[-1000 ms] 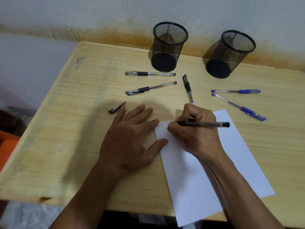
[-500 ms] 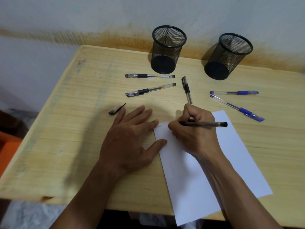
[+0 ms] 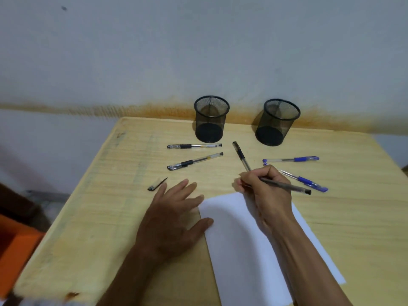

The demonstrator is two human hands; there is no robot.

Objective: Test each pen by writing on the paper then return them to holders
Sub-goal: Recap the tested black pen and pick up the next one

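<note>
**First pen tested, cap comes next**

My right hand [image 3: 268,195] has its grip clamped on a black pen [image 3: 284,185], the tip just past the top edge of the paper [image 3: 242,250], the barrel pointing out to my right. My left hand [image 3: 174,217] lies flat with fingers apart, thumb pinning the sheet's left edge to the counter [image 3: 99,217]. I judge the writing done for this pen. Its loose cap [image 3: 157,184] sits just beyond my left fingertips, so the next move calls for fetching it, capping, then dropping the pen into the left holder [image 3: 210,119] or the right holder [image 3: 277,122]. Both look empty; five pens remain on the counter.
</note>
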